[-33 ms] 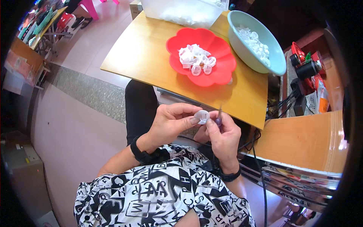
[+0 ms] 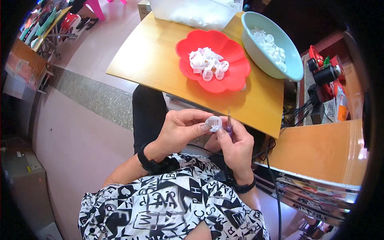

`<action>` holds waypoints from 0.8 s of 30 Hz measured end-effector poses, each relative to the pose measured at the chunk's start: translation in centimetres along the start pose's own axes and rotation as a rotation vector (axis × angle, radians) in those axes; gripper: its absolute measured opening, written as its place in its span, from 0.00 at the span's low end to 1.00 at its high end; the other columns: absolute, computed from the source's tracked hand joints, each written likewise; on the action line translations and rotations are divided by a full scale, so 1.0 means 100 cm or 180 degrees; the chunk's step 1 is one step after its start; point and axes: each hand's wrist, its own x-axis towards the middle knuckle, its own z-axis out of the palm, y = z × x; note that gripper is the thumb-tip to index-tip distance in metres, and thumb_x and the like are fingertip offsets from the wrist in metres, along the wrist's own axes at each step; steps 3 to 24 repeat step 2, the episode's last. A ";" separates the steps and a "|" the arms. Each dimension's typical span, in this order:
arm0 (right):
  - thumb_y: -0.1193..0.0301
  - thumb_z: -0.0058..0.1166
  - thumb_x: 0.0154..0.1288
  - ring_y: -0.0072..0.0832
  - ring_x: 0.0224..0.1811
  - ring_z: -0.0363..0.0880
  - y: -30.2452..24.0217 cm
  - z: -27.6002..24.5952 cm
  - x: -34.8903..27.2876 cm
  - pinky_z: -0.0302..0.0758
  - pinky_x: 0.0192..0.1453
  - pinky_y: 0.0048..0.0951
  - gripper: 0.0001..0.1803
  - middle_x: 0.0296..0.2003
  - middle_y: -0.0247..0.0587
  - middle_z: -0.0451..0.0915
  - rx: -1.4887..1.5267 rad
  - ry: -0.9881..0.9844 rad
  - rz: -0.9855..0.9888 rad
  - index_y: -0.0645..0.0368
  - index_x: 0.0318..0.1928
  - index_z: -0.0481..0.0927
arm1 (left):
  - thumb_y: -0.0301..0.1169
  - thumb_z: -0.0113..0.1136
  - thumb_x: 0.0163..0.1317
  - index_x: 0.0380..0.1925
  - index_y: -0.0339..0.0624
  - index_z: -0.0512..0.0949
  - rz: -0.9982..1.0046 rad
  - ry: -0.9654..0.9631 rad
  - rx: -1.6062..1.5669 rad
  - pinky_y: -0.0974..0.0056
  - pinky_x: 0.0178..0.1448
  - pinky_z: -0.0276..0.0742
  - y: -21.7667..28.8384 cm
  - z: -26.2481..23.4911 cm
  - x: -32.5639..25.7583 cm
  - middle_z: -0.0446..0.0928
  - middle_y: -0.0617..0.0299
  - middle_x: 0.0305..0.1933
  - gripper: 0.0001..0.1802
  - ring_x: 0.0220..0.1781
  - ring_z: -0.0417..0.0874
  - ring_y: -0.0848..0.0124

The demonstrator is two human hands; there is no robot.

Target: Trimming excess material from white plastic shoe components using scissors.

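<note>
Between the thumb and fingers of my left hand is a small round white plastic piece, held face up over my lap. My right hand is closed around a slim tool with a purple handle and a thin pointed shaft; its exact kind is hard to make out. The right thumb and fingertips meet the edge of the round piece, while the tool's shaft points away from me, apart from the piece. Just beyond my hands, a red flower-shaped bowl holds several similar white pieces.
A yellow wooden table stands in front of me. On it are a pale blue basin with many white parts and a translucent bin. At right are a wooden surface, black cables and a cluttered shelf.
My right hand has shifted slightly left. The tool in it now stands more upright, and the round white piece has turned a little.
</note>
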 end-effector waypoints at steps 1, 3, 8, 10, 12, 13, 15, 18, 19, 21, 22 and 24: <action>0.75 0.54 0.61 0.14 0.31 0.72 0.000 -0.007 0.001 0.70 0.36 0.17 0.18 0.31 0.34 0.76 -0.0184 -0.0159 -0.0053 0.67 0.52 0.73 | 0.23 0.59 0.59 0.44 0.31 0.77 -0.0244 0.0005 -0.0057 0.67 0.47 0.79 0.001 -0.001 0.003 0.79 0.52 0.43 0.13 0.45 0.81 0.69; 0.75 0.54 0.61 0.14 0.31 0.72 0.001 -0.008 0.004 0.70 0.36 0.17 0.18 0.31 0.34 0.76 -0.0171 -0.0177 -0.0044 0.67 0.52 0.73 | 0.24 0.57 0.60 0.46 0.31 0.76 -0.0116 0.0020 -0.0036 0.71 0.47 0.78 0.000 0.000 0.004 0.80 0.56 0.42 0.14 0.42 0.80 0.72; 0.75 0.54 0.61 0.14 0.31 0.72 0.001 -0.008 0.004 0.70 0.36 0.17 0.18 0.31 0.34 0.76 -0.0171 -0.0177 -0.0044 0.67 0.52 0.73 | 0.24 0.57 0.60 0.46 0.31 0.76 -0.0116 0.0020 -0.0036 0.71 0.47 0.78 0.000 0.000 0.004 0.80 0.56 0.42 0.14 0.42 0.80 0.72; 0.75 0.54 0.61 0.14 0.31 0.72 0.001 -0.008 0.004 0.70 0.36 0.17 0.18 0.31 0.34 0.76 -0.0171 -0.0177 -0.0044 0.67 0.52 0.73 | 0.24 0.57 0.60 0.46 0.31 0.76 -0.0116 0.0020 -0.0036 0.71 0.47 0.78 0.000 0.000 0.004 0.80 0.56 0.42 0.14 0.42 0.80 0.72; 0.75 0.54 0.61 0.14 0.31 0.72 0.001 -0.008 0.004 0.70 0.36 0.17 0.18 0.31 0.34 0.76 -0.0171 -0.0177 -0.0044 0.67 0.52 0.73 | 0.24 0.57 0.60 0.46 0.31 0.76 -0.0116 0.0020 -0.0036 0.71 0.47 0.78 0.000 0.000 0.004 0.80 0.56 0.42 0.14 0.42 0.80 0.72; 0.75 0.54 0.61 0.14 0.31 0.72 0.001 -0.008 0.004 0.70 0.36 0.17 0.18 0.31 0.34 0.76 -0.0171 -0.0177 -0.0044 0.67 0.52 0.73 | 0.24 0.57 0.60 0.46 0.31 0.76 -0.0116 0.0020 -0.0036 0.71 0.47 0.78 0.000 0.000 0.004 0.80 0.56 0.42 0.14 0.42 0.80 0.72; 0.75 0.54 0.61 0.14 0.31 0.72 0.001 -0.008 0.004 0.70 0.36 0.17 0.18 0.31 0.34 0.76 -0.0171 -0.0177 -0.0044 0.67 0.52 0.73 | 0.24 0.57 0.60 0.46 0.31 0.76 -0.0116 0.0020 -0.0036 0.71 0.47 0.78 0.000 0.000 0.004 0.80 0.56 0.42 0.14 0.42 0.80 0.72; 0.75 0.54 0.61 0.14 0.31 0.72 0.001 -0.008 0.004 0.70 0.36 0.17 0.18 0.31 0.34 0.76 -0.0171 -0.0177 -0.0044 0.67 0.52 0.73 | 0.24 0.57 0.60 0.46 0.31 0.76 -0.0116 0.0020 -0.0036 0.71 0.47 0.78 0.000 0.000 0.004 0.80 0.56 0.42 0.14 0.42 0.80 0.72; 0.75 0.54 0.61 0.14 0.31 0.72 0.001 -0.008 0.004 0.70 0.36 0.17 0.18 0.31 0.34 0.76 -0.0171 -0.0177 -0.0044 0.67 0.52 0.73 | 0.24 0.57 0.60 0.46 0.31 0.76 -0.0116 0.0020 -0.0036 0.71 0.47 0.78 0.000 0.000 0.004 0.80 0.56 0.42 0.14 0.42 0.80 0.72; 0.75 0.54 0.61 0.14 0.31 0.72 0.001 -0.008 0.004 0.70 0.36 0.17 0.18 0.31 0.34 0.76 -0.0171 -0.0177 -0.0044 0.67 0.52 0.73 | 0.24 0.57 0.60 0.46 0.31 0.76 -0.0116 0.0020 -0.0036 0.71 0.47 0.78 0.000 0.000 0.004 0.80 0.56 0.42 0.14 0.42 0.80 0.72; 0.75 0.54 0.61 0.14 0.31 0.72 0.001 -0.008 0.004 0.70 0.36 0.17 0.18 0.31 0.34 0.76 -0.0171 -0.0177 -0.0044 0.67 0.52 0.73 | 0.24 0.57 0.60 0.46 0.31 0.76 -0.0116 0.0020 -0.0036 0.71 0.47 0.78 0.000 0.000 0.004 0.80 0.56 0.42 0.14 0.42 0.80 0.72; 0.75 0.54 0.61 0.14 0.31 0.72 0.001 -0.008 0.004 0.70 0.36 0.17 0.18 0.31 0.34 0.76 -0.0171 -0.0177 -0.0044 0.67 0.52 0.73 | 0.24 0.57 0.60 0.46 0.31 0.76 -0.0116 0.0020 -0.0036 0.71 0.47 0.78 0.000 0.000 0.004 0.80 0.56 0.42 0.14 0.42 0.80 0.72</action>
